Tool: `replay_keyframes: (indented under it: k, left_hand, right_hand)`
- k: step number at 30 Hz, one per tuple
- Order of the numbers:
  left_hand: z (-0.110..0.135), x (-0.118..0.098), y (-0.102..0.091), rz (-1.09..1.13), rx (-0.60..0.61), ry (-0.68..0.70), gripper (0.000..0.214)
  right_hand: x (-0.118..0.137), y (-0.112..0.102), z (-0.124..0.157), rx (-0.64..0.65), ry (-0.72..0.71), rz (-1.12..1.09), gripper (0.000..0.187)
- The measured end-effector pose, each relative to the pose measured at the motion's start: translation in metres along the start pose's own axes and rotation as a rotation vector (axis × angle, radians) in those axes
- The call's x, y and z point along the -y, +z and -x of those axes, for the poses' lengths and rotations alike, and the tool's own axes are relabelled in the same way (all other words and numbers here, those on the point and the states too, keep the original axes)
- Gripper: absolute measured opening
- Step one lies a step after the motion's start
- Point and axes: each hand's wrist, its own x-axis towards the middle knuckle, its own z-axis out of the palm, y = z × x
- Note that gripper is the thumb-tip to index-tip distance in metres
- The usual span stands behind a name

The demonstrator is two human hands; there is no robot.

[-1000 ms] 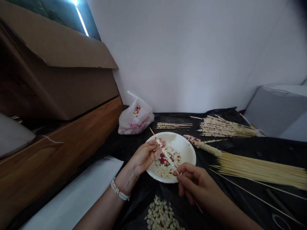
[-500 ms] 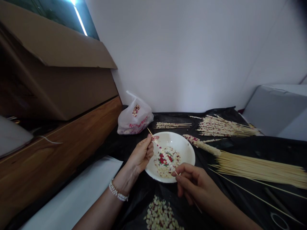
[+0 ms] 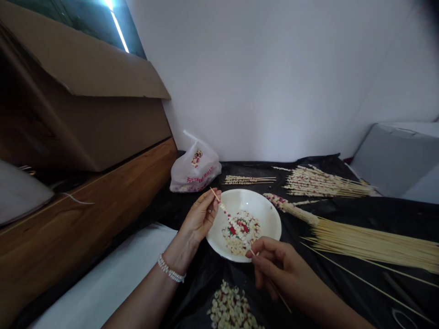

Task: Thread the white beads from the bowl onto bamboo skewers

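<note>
A thin wooden skewer [image 3: 224,209], threaded with small cream and dark red pieces that look like kernels, slants across a white bowl [image 3: 272,224]. My left hand [image 3: 200,214] pinches it near its upper end, the bare tip sticking out past the fingers. Lower down, my right hand [image 3: 276,262] grips the bare stick between thumb and fingers, at the bowl's near right rim. The stick's tail shows below that palm. Loose kernels [image 3: 236,246] lie in the bowl over a red flower print. Another heap of kernels [image 3: 231,306] rests on the black sheet in front.
Behind the bowl stand a white plastic bag [image 3: 197,169] and a few filled skewers [image 3: 245,180]. More filled skewers [image 3: 313,183] lie right, beside a bundle of bare sticks [image 3: 373,242]. Left are a cardboard box [image 3: 113,123], a wooden ledge [image 3: 103,187] and white sheet [image 3: 113,278].
My left fingers have shifted and loosened slightly around the skewer's upper end, showing more of the stick. My right hand keeps its hold. The whole view has drifted slightly.
</note>
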Motion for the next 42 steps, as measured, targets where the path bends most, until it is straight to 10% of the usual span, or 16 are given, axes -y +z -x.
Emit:
replay_keyframes:
  k: [42]
  left_hand:
    - [-0.001,-0.005,0.000,0.168,-0.042,-0.003,0.015]
  right_hand:
    - [-0.010,0.002,-0.004,0.006,0.036,-0.023,0.035]
